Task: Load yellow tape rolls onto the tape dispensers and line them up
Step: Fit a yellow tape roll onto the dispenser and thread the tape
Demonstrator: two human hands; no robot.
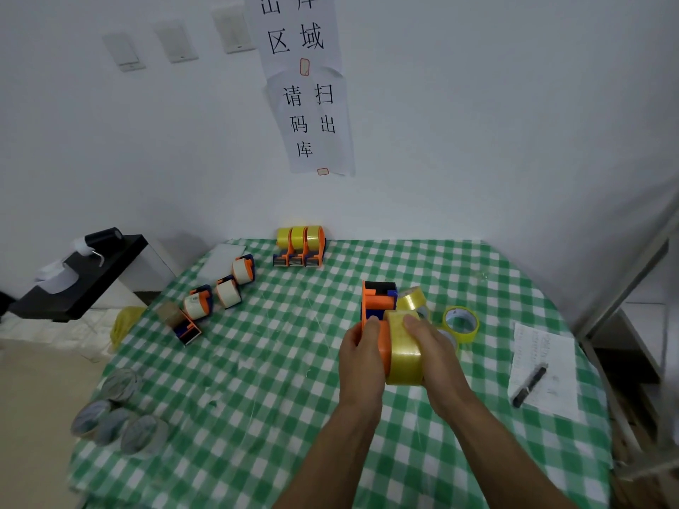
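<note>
My left hand (362, 352) grips an orange and blue tape dispenser (378, 301) by its orange side, above the table's middle. My right hand (428, 341) holds a yellow tape roll (402, 352) against the dispenser's right side, fingers curled over the roll's top. Another yellow roll (415, 297) lies just behind it, and a thinner yellow roll (461, 321) lies flat to the right. Three dispensers loaded with yellow tape (301, 246) stand side by side at the table's far edge by the wall.
On the green checked tablecloth (257, 361), several dispensers with white or brown tape (216, 295) lie at the left. Several grey rolls (117, 416) sit at the near left edge. A paper sheet with a black pen (529, 385) lies at the right. A black shelf (84, 277) stands left of the table.
</note>
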